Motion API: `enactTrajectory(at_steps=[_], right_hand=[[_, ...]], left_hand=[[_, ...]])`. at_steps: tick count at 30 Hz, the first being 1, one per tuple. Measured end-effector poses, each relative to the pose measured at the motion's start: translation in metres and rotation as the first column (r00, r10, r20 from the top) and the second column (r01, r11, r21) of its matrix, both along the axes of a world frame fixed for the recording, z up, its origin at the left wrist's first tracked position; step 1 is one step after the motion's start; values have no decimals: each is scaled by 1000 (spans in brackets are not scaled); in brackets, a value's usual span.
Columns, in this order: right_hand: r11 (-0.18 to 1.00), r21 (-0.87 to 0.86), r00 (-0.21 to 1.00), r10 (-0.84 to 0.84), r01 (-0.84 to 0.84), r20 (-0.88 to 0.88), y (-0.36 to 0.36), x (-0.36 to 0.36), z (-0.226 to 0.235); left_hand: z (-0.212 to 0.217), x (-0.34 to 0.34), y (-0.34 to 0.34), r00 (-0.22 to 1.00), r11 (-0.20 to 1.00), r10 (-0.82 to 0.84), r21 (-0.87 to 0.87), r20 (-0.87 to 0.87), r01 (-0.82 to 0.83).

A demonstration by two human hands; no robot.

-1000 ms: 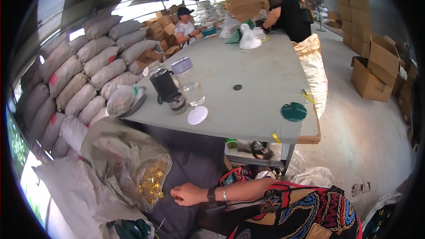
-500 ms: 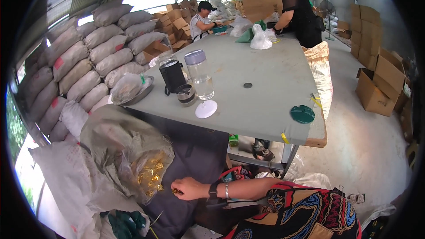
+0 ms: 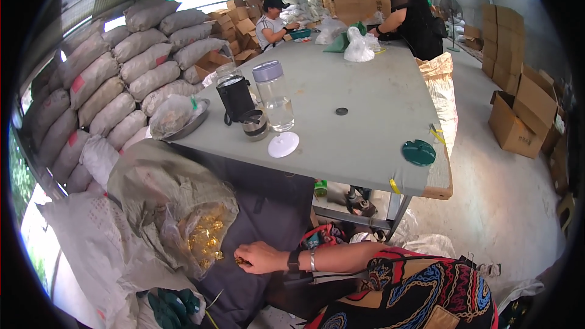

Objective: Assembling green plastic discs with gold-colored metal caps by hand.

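Long grey surface (image 3: 365, 103) fills the middle of the room, with stacked sacks (image 3: 109, 91) to its left and cardboard boxes (image 3: 518, 116) off to the right. Two other people work at the far end.

Lower left, a big open plastic sack (image 3: 164, 201) slumps on the floor beside the seated person, mouth turned toward them, a heap of small gold pieces (image 3: 204, 237) showing inside.

On the near part of the surface: clear jar with grey lid (image 3: 274, 94), black pouch (image 3: 236, 99), metal cup (image 3: 255, 124), white round lid (image 3: 283, 144), green disc (image 3: 418, 153) near the right edge.

Only one hand (image 3: 259, 257) is visible, wrist carrying a dark band and bracelet, reaching across the lap toward the sack. Which hand it is cannot be told for sure. Its fingers (image 3: 241, 261) are pinched on a few gold pieces. The heap lies just left and slightly above the fingers, nearly touching; no clear long axis. No other hand in view.
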State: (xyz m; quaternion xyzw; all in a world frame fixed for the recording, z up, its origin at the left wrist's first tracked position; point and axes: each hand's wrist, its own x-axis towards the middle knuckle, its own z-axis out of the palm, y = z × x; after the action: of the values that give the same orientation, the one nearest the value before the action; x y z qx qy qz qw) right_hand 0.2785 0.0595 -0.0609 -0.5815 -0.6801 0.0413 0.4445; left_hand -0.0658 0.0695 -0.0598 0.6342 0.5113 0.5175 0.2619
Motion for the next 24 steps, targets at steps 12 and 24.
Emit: enactTrajectory(at_steps=[12,24], right_hand=[[998,64,990,-11,2,142,-1,-2,-4],[997,71,974,-21,6,224,-3,0,-5]], left_hand=[[2,4,-3,1000,999,14,-39,13,-14],[0,2,1,1000,998,-6,-60,19,7]])
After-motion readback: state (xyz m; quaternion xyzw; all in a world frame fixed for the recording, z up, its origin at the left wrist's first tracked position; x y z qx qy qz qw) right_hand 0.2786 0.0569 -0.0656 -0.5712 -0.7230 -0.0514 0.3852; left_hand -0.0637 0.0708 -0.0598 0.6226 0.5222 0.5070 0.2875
